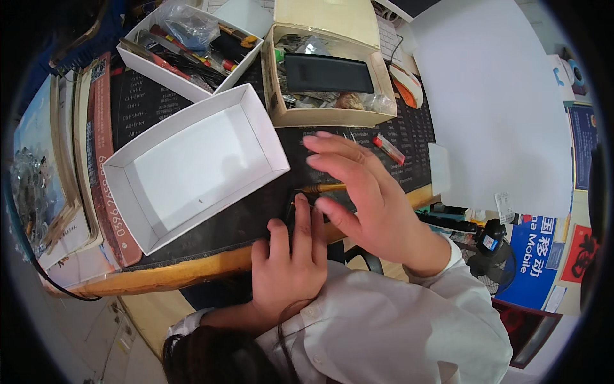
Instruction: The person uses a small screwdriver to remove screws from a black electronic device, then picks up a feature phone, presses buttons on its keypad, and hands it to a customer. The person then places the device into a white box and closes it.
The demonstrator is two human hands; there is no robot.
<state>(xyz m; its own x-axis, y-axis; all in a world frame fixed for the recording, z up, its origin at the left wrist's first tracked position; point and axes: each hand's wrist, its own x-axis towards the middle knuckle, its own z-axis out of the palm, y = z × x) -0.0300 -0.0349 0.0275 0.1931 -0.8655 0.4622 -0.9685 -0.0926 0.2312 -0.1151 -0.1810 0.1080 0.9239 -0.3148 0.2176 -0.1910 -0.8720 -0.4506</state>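
My left hand point(291, 256) lies near the table's front edge, fingers stretched out. Its fingertips rest by a slim dark object point(291, 212), mostly covered, whose kind I cannot make out. A thin stick-like tool with an amber-brown shaft point(327, 188) lies just beyond those fingertips, partly behind my right hand. My right hand point(374, 195) hovers to the right, its fingers spread and thumb apart, with nothing visible in it. Left of both hands sits a shallow white box point(192, 233), with a tiny dark speck point(201, 201) on its bottom.
At the back left, a white box point(173, 83) holds brushes and hand tools. Beside it, a cream box point(332, 116) holds a black phone point(329, 73) over small parts. A red-capped tube point(389, 149) and a mouse point(407, 86) are right. Books point(70, 160) line the left.
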